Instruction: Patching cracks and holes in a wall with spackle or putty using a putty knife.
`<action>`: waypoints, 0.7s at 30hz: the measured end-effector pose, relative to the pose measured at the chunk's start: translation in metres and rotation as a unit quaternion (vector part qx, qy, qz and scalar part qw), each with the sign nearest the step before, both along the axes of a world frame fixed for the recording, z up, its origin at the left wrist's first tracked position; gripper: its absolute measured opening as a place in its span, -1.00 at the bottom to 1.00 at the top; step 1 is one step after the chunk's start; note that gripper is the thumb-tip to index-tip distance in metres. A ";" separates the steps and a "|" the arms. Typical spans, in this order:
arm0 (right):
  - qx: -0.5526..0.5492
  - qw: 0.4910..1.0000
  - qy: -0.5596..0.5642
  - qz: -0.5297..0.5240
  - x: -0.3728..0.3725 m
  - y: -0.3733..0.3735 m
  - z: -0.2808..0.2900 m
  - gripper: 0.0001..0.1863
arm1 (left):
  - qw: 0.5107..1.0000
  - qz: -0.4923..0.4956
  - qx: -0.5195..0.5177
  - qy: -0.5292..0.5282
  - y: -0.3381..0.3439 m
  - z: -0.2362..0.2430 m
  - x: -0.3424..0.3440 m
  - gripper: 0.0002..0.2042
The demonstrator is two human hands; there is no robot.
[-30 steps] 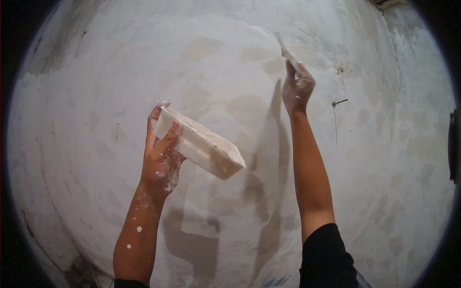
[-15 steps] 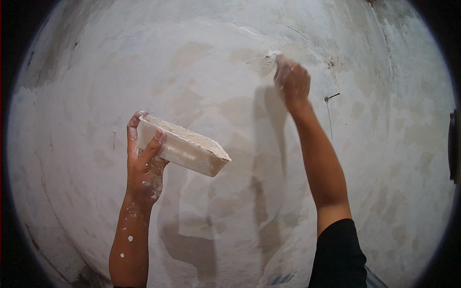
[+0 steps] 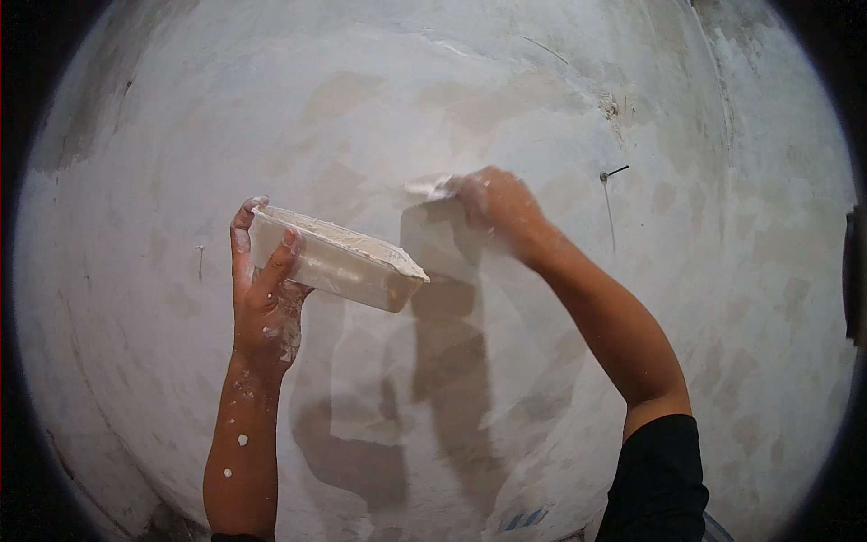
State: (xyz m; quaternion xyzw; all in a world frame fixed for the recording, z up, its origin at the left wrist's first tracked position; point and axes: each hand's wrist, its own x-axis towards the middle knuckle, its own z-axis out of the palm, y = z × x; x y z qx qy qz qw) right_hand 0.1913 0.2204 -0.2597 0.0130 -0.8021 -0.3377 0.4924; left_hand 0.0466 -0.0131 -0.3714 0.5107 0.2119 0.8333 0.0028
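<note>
A pale, patchy wall forms the far surface. In front of it, left of centre, a translucent rectangular tub filled with off-white paste tilts down to the right. The left hand grasps its left end, thumb on the near side. The right hand, right of the tub, clasps a pale flat tool; blur obscures its edge and wall contact. The filled tub is probably moderately heavy, slightly flexible and slippery where smeared; hold it by its outer sides or underneath.
</note>
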 end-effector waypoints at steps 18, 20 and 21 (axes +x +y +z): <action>0.050 0.998 0.036 -0.001 -0.006 0.022 -0.013 -0.82 | 0.999 0.035 -0.010 0.004 0.001 0.005 0.004 -0.37; 0.051 0.995 0.089 -0.012 0.015 0.036 0.020 -0.87 | 0.999 0.051 -0.011 0.005 0.004 0.007 0.006 -0.37; 0.121 0.983 0.137 -0.003 0.023 0.045 0.042 -0.90 | 0.998 0.062 -0.009 0.005 -0.005 0.007 0.011 -0.37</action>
